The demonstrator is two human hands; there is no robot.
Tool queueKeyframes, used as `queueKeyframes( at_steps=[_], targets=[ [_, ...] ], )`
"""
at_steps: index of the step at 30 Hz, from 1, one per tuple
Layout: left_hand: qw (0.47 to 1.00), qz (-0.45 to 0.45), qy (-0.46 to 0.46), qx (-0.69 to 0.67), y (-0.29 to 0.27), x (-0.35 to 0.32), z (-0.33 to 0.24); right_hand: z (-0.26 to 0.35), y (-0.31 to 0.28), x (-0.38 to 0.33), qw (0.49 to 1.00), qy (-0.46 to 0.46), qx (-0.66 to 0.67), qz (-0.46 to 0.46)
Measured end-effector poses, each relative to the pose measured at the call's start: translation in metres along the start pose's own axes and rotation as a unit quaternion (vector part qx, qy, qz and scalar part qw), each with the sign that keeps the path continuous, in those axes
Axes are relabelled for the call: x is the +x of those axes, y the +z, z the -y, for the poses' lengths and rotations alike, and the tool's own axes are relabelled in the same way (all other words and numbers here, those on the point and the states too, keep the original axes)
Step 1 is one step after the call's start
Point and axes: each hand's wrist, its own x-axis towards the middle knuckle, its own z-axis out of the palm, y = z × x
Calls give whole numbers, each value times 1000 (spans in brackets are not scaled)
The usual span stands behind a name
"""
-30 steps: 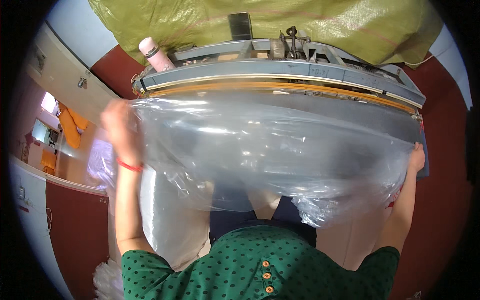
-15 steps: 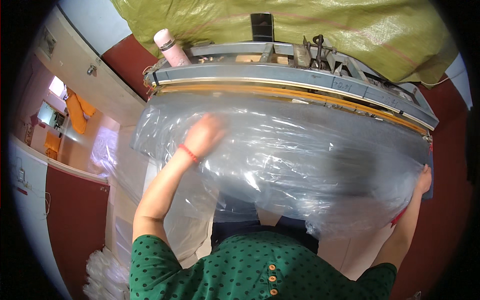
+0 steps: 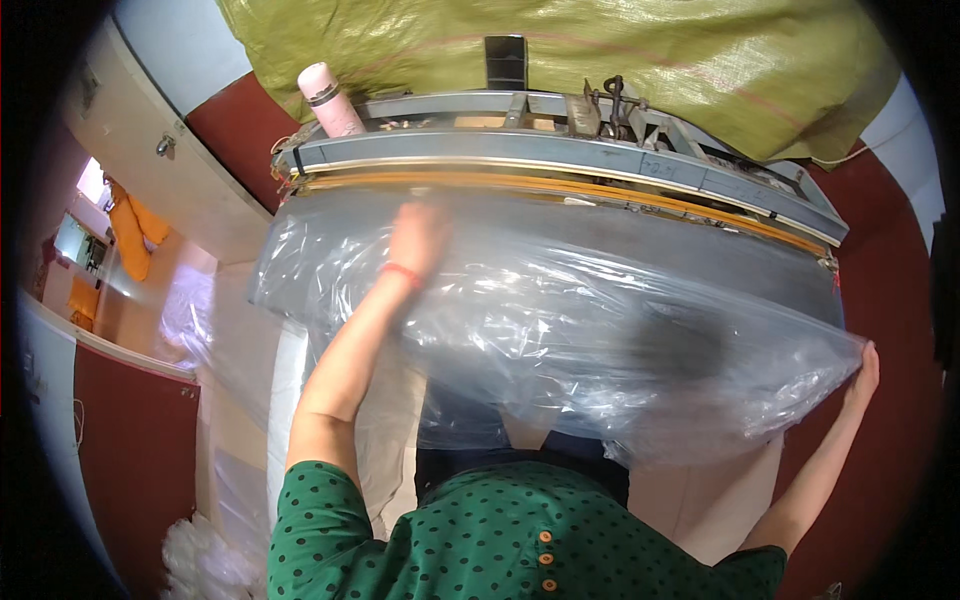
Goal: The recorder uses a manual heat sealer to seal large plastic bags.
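A wide sheet of clear plastic film (image 3: 490, 330), shiny and wrinkled, spreads over the dark grey top of a bench and hangs over its near edge. My left hand (image 3: 418, 238), a red bracelet at its wrist, is over the left part of the film near the orange strip; motion smears its fingers. At the far right my right hand (image 3: 868, 374) pinches the film's corner, pulled out past the bench's end. From that corner a taut edge of film slants up and left across the dark bench top (image 3: 740, 272).
Behind the film runs a grey metal frame (image 3: 420, 149) with an orange strip (image 3: 560, 190) along it. On the frame stand a pink bottle (image 3: 332, 103) and a metal clamp (image 3: 615, 110). A yellow-green woven sheet (image 3: 640, 50) hangs behind. Bundled clear plastic (image 3: 205, 560) lies at lower left.
My right hand has drawn the film's corner outward to the right, and its edge is tauter. My left hand has shifted slightly right and toward the metal frame.
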Motion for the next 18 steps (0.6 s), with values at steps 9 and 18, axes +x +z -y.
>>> queueKeyframes(
  at_steps=[9, 18],
  targets=[
    [906, -267, -232, -231, 4, 21, 80, -33, 191, 36, 867, -273, -366, -200],
    [888, -246, -258, -292, 45, 46, 154, -89, 271, 61, 964, -131, -178, -147]
  ],
)
